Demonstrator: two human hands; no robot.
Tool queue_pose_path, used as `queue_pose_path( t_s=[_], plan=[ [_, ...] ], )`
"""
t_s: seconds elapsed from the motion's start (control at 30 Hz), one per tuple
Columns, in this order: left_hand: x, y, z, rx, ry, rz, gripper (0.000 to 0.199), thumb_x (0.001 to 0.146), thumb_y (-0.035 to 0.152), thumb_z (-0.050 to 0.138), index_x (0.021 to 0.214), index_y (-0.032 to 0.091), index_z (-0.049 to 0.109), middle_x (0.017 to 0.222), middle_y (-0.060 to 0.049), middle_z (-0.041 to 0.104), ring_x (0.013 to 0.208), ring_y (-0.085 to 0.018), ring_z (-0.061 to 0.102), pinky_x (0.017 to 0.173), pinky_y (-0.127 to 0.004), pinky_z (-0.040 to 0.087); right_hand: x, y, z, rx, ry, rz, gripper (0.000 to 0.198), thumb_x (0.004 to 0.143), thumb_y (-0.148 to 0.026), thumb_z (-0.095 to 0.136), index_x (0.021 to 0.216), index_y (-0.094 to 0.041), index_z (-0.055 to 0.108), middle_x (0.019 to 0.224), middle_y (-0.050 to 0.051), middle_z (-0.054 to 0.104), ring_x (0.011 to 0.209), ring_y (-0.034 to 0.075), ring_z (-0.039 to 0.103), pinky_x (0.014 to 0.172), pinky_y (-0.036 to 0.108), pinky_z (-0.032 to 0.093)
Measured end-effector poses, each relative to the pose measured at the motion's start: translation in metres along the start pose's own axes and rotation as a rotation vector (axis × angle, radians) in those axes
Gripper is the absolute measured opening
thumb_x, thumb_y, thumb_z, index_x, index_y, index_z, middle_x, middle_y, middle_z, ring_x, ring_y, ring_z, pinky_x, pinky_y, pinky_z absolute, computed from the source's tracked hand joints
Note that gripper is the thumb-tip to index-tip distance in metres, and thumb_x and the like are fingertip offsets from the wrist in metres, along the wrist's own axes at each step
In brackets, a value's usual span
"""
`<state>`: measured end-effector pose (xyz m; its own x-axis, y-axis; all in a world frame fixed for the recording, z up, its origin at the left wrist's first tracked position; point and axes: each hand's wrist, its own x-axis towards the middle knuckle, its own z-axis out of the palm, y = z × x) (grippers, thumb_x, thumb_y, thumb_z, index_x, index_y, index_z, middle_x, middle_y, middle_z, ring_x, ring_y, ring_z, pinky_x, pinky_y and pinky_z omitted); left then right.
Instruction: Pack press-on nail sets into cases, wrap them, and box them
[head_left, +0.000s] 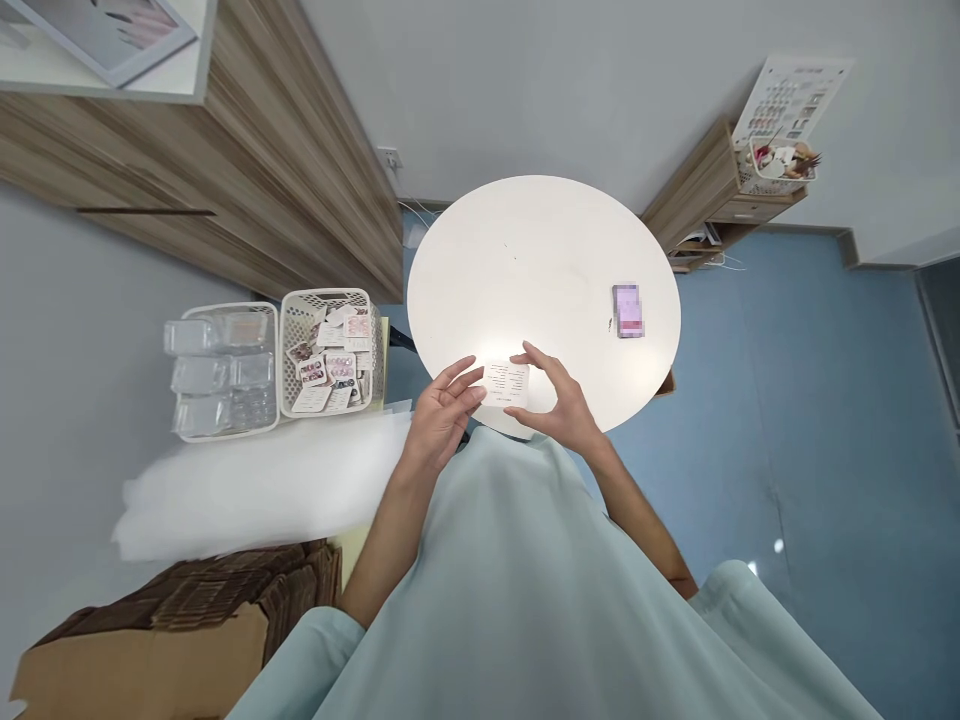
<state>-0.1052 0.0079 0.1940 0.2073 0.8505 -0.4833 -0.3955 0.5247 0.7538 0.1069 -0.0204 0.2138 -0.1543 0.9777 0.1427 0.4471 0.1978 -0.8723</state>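
My left hand (442, 412) pinches a small white card (505, 384) at its left edge, between thumb and fingers. The card faces up toward me, with short rows of dark print that are too small to read. It is held over the near edge of the round white table (540, 240). My right hand (561, 402) curves round the card's right side, thumb and index finger wide apart. Its fingertips lie close to the upper and lower edges, and I cannot tell whether they touch.
A phone-like object (628, 311), its face blurred, lies on the table's right. On my left stand a white basket (288, 345) of printed cards and another basket (225, 438) of clear plastic boxes. Nearer are white plastic sheeting (262, 490) and folded cardboard (150, 660).
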Motion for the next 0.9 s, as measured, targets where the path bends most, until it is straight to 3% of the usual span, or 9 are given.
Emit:
queue_pose_path(
  t_s=[0.2, 0.3, 0.43, 0.63, 0.9],
  plan=[
    [-0.006, 0.002, 0.004, -0.194, -0.338, -0.202, 0.068, 0.078, 0.051, 0.093, 0.134, 0.018, 0.072, 0.139, -0.017, 0.071, 0.139, -0.037, 0.061, 0.117, -0.047, 0.050, -0.001, -0.010, 0.001, 0.082, -0.011, 0.065, 0.096, 0.090, -0.036, 0.083, 0.169, -0.036, 0.029, 0.150, 0.007, 0.063, 0.145, 0.030, 0.055, 0.123, 0.055, 0.045],
    [-0.008, 0.003, 0.007, -0.212, -0.423, -0.241, 0.072, 0.078, 0.056, 0.091, 0.135, 0.018, 0.072, 0.142, -0.018, 0.070, 0.141, -0.041, 0.060, 0.118, -0.051, 0.049, 0.000, -0.013, 0.002, 0.086, -0.025, 0.042, 0.094, 0.091, -0.034, 0.082, 0.169, -0.037, 0.029, 0.149, 0.006, 0.064, 0.145, 0.029, 0.055, 0.123, 0.054, 0.046],
    [-0.005, 0.002, 0.006, -0.182, -0.362, -0.212, 0.071, 0.079, 0.049, 0.092, 0.138, 0.017, 0.070, 0.143, -0.021, 0.069, 0.137, -0.041, 0.063, 0.119, -0.051, 0.047, 0.005, -0.014, 0.002, 0.014, -0.047, 0.032, 0.095, 0.093, -0.031, 0.078, 0.170, -0.038, 0.024, 0.150, 0.006, 0.063, 0.144, 0.029, 0.055, 0.121, 0.055, 0.047],
    [-0.004, 0.003, 0.007, 0.029, -0.126, -0.087, 0.070, 0.075, 0.033, 0.096, 0.138, 0.021, 0.069, 0.140, -0.019, 0.071, 0.132, -0.038, 0.067, 0.118, -0.053, 0.045, 0.009, -0.015, 0.005, -0.118, -0.089, -0.050, 0.098, 0.094, -0.032, 0.078, 0.171, -0.039, 0.019, 0.161, 0.007, 0.055, 0.150, 0.032, 0.050, 0.122, 0.058, 0.045],
    [-0.005, 0.001, 0.009, 0.183, 0.005, 0.039, 0.078, 0.064, 0.025, 0.100, 0.136, 0.022, 0.069, 0.138, -0.015, 0.072, 0.129, -0.032, 0.067, 0.119, -0.051, 0.047, 0.013, -0.014, 0.018, -0.282, -0.072, -0.085, 0.074, 0.103, -0.031, 0.062, 0.169, -0.035, 0.030, 0.150, 0.008, 0.064, 0.150, 0.032, 0.051, 0.128, 0.063, 0.037]
  ],
)
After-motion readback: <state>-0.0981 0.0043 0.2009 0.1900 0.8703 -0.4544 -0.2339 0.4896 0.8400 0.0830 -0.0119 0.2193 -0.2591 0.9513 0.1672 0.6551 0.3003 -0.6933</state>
